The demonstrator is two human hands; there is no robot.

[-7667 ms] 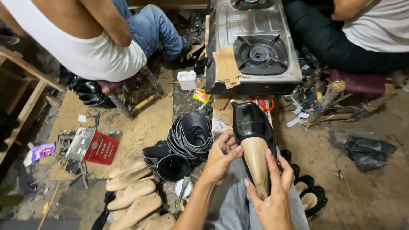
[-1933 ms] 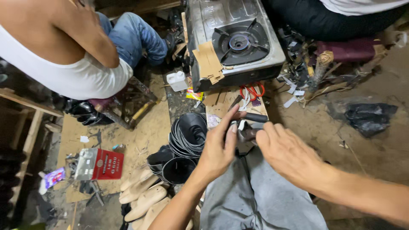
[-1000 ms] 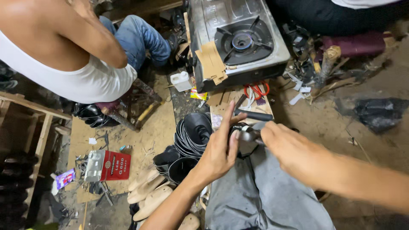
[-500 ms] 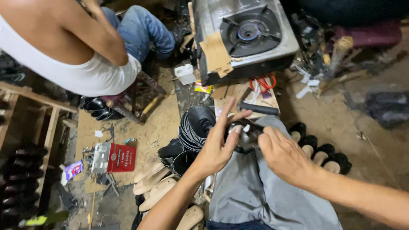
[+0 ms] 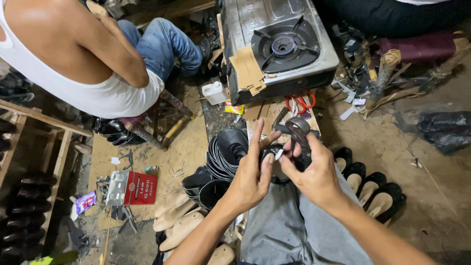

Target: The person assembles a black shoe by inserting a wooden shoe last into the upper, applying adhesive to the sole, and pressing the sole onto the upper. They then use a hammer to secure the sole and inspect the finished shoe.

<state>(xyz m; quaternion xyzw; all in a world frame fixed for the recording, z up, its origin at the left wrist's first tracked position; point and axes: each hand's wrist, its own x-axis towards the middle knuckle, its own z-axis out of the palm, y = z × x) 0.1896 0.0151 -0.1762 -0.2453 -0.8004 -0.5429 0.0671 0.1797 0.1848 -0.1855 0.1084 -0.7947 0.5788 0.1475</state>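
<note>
Both hands meet over my lap in grey trousers [image 5: 289, 225]. My left hand [image 5: 252, 172] has fingers spread and its thumb pressed on a small dark shoe piece [image 5: 269, 153]. My right hand [image 5: 314, 169] grips a black leather strap [image 5: 299, 137] that curls up over its fingers. The two pieces touch between the hands.
A gas stove [image 5: 279, 44] with cardboard pieces stands ahead; red scissors [image 5: 299, 102] lie below it. A stack of black soles [image 5: 225, 152], wooden shoe lasts [image 5: 176, 223], a red tin [image 5: 132, 187], finished black shoes [image 5: 373, 189] surround me. Another person in a white vest [image 5: 83, 73] sits at left.
The shoe on a last that I held earlier is gone from my lap. My hands came together over my knees and now grip a black strap and small piece.
</note>
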